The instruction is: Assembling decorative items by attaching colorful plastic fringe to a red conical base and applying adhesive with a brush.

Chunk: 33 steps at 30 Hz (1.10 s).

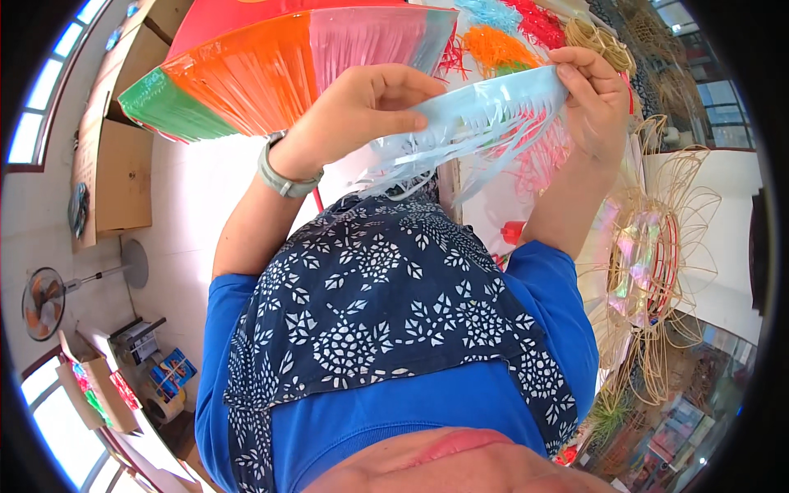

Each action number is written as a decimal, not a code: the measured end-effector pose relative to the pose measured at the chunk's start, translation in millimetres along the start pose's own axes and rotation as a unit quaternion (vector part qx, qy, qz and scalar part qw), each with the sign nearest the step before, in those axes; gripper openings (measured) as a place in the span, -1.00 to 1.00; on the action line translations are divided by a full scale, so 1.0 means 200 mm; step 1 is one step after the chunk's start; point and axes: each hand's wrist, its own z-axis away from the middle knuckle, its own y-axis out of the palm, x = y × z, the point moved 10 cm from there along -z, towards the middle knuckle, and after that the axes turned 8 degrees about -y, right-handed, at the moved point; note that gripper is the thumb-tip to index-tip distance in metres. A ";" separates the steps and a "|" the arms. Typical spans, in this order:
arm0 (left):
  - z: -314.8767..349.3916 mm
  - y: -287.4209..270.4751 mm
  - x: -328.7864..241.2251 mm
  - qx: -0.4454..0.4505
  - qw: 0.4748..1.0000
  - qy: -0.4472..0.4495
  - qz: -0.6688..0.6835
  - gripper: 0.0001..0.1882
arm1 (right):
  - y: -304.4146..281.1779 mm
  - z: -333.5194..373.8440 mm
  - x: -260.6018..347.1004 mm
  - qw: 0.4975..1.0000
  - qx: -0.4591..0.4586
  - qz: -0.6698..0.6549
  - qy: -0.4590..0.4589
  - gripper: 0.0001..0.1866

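Between my two hands stretches a light blue fringed strip of thin, glossy film, its cut strands hanging loosely toward my apron. My left hand pinches the strip's left end between thumb and fingers. At the other end, my right hand grips the upper corner with thumb and forefinger. Just beyond my left hand is a large red piece with a curved edge, from which green, orange, pink and blue fringe hangs in bands.
Shredded strands in orange, red, blue and pink lie on the white table beyond the strip. A wire-framed, iridescent lantern-like form stands to the right. Cardboard boxes and a fan are at the left.
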 end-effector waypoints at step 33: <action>-0.55 -0.40 0.05 -0.345 0.894 -0.032 -0.283 -0.86 | 0.08 -0.31 -0.95 0.976 0.136 -0.020 0.170 -0.83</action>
